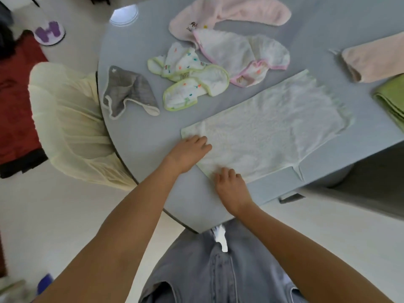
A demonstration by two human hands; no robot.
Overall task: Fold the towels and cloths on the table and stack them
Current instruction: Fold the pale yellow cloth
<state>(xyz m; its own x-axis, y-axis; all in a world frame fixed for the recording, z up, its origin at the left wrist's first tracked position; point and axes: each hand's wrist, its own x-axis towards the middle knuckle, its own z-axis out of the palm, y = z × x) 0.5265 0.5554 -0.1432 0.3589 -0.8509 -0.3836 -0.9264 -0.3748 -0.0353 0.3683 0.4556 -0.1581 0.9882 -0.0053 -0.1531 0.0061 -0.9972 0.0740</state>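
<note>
Two hands rest at the near end of the pale towel [262, 127]: left hand [188, 154] flat and released, right hand [229, 182] curled at its edge, grip unclear. It lies spread on the table [135, 132], unfolded. Beyond, the grey cloth [129, 92], bibs [192, 82] and pink towel [231, 14] lie loose. Far right, two folded pieces [384, 79]; most work remains.

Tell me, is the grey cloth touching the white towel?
Apart. The head view shows bare table between the grey cloth and the white towel.

Both hands — left [188, 153], right [229, 185] — press the pale towel [269, 130] flat.
</note>
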